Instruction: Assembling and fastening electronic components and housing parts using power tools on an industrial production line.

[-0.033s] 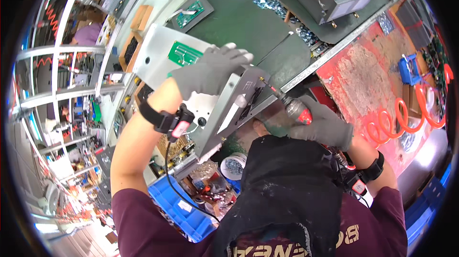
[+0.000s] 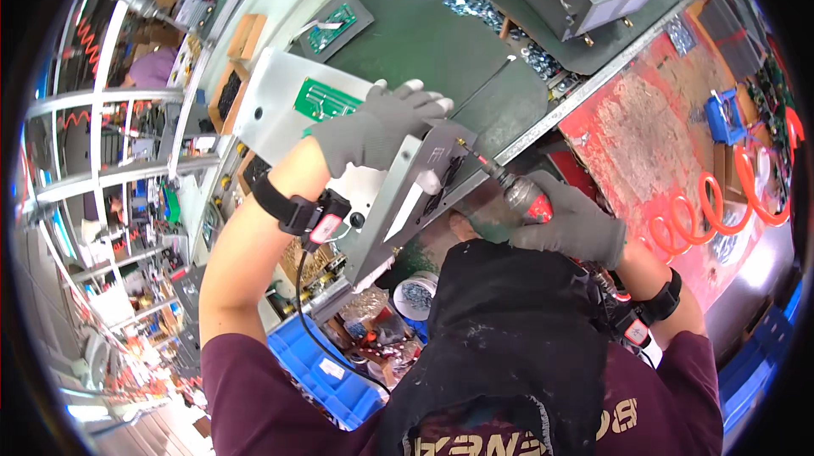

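Nothing has shifted since the earlier frame: my hands and the panel sit just as they did. From the head camera, my left hand (image 2: pixel 381 127), in a grey glove, lies spread and flat on the top edge of the grey metal chassis (image 2: pixel 280 108), pressing it down rather than gripping anything. My right hand (image 2: pixel 570 227), also gloved, is wrapped tight round the red-bodied screwdriver (image 2: pixel 519 193), its bit touching the chassis side panel (image 2: pixel 424 193) near the upper corner. A green circuit board (image 2: pixel 324 101) sits on the chassis just beside my left fingers. The chassis rests on a dark green bench mat (image 2: pixel 441 49), strewn with loose screws (image 2: pixel 475 5) farther back. To my right, a worn red surface (image 2: pixel 644 134) and a coiled orange air hose (image 2: pixel 721 201). Below, a blue bin (image 2: pixel 322 371); to my left, metal racking (image 2: pixel 102 176)
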Available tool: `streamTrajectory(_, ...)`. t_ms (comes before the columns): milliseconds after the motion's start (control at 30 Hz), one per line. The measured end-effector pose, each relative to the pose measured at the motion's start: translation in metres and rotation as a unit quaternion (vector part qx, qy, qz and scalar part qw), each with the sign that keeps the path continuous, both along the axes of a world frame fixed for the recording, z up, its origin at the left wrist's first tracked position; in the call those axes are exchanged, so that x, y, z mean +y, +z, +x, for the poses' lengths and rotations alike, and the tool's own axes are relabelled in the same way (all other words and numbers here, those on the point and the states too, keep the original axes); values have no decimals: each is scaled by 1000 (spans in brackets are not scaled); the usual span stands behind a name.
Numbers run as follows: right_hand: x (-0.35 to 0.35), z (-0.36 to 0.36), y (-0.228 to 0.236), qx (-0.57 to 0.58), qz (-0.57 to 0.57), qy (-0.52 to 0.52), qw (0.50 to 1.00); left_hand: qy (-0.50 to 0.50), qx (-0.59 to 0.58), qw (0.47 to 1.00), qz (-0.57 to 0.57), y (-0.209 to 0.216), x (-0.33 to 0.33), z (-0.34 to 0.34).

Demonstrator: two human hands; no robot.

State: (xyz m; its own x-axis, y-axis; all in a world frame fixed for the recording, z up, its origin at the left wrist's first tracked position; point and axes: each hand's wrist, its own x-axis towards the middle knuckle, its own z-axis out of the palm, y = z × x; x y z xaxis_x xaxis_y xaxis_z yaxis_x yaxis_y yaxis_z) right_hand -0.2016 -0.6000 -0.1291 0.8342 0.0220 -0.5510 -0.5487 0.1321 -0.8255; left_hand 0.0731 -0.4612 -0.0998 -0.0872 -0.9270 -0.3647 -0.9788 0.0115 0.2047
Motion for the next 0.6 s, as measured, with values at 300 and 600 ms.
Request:
streamTrajectory(300,4,-12,-10,-18,-146,30,989,-91,46,995,8,-17,-13,5)
streamTrajectory(600,-6,-4,-2,-48,-110,21,993,-85,48,995,-18,-10,-15,-3)
